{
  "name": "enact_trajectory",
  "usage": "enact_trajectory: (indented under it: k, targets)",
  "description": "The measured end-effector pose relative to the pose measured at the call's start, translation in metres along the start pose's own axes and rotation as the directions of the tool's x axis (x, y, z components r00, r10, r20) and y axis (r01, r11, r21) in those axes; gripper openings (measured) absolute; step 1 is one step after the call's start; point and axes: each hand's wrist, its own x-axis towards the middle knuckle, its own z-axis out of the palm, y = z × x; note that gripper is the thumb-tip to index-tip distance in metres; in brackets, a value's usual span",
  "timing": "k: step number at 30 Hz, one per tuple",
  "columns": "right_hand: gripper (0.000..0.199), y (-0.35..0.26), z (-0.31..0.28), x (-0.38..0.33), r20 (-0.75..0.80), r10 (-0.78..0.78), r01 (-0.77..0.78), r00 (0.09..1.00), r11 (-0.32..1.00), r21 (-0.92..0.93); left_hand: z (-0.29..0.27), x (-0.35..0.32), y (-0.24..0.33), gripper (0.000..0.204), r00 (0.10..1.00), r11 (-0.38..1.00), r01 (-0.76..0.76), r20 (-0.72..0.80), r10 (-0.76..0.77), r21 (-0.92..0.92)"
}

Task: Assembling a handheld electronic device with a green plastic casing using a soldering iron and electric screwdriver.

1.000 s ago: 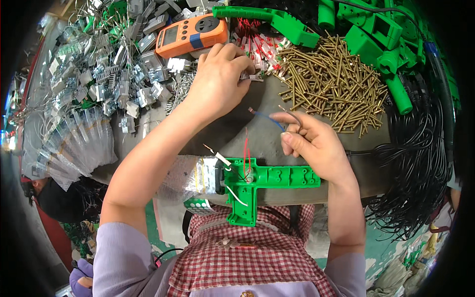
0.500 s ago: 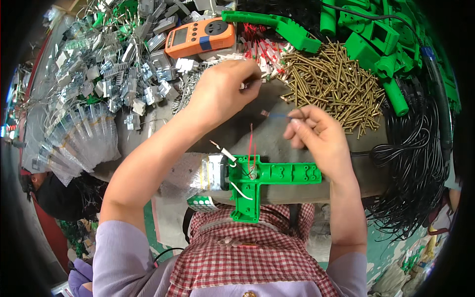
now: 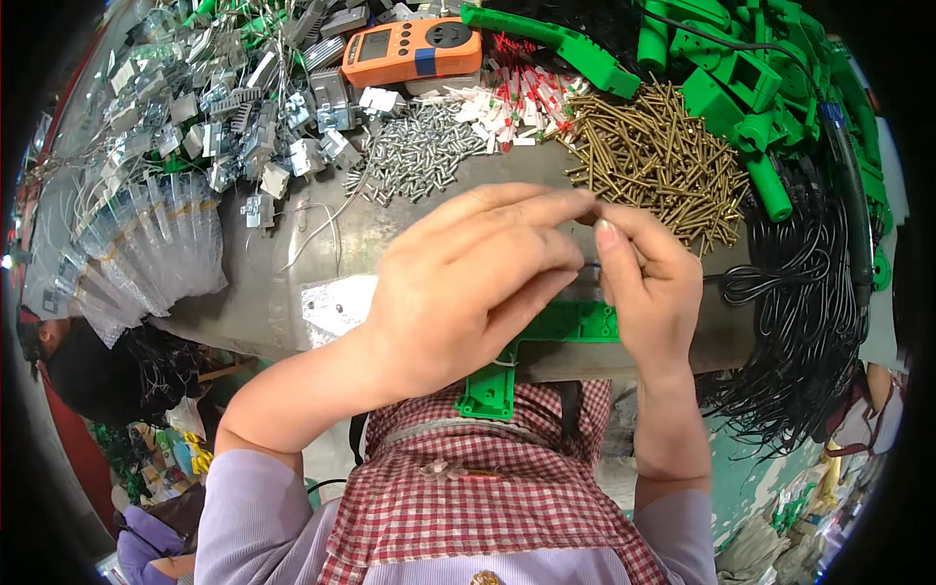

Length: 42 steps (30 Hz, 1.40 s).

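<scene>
Green moulded plastic, a flat T-shaped bracket [image 3: 546, 336], lay at the near edge of the grey metal table [image 3: 370, 234], mostly covered by both hands. The left hand [image 3: 468, 283] hovered over it with fingers stretched toward the right hand [image 3: 648, 283], fingertips meeting; the right hand pinched a thin blue wire [image 3: 591, 264], though the left hand hid most of it. Behind them sat a heap of brass-coloured screws [image 3: 653, 161], a smaller pile of silver screws [image 3: 419, 151], an orange meter [image 3: 414, 44], green plastic housings [image 3: 751, 88] and coiled black cables [image 3: 809, 322].
</scene>
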Motion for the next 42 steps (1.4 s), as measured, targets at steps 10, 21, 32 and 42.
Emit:
enact_trajectory:
  k: [10,21,32,42]
  targets:
    - [0.014,0.014,0.003,-0.002,0.061,-0.254,0.257,0.965,0.966,-0.032,-0.002,-0.008,0.000,0.015,0.747,0.291,0.519,0.261,-0.612,-0.804]
    - [0.013,0.010,-0.002,-0.004,0.075,-0.356,0.363,0.931,0.926,-0.103,0.000,-0.020,0.010,0.010,0.885,0.690,0.431,0.123,-0.450,-0.581]
    - [0.010,0.002,0.005,-0.007,0.073,-0.456,0.462,0.887,0.872,-0.160,-0.002,-0.017,0.003,0.010,0.736,0.464,0.609,0.240,-0.633,-0.644]
    - [0.009,-0.004,-0.001,-0.008,0.167,-0.412,0.440,0.896,0.873,-0.212,-0.001,-0.018,0.006,0.014,0.813,0.655,0.541,0.127,-0.569,-0.528]
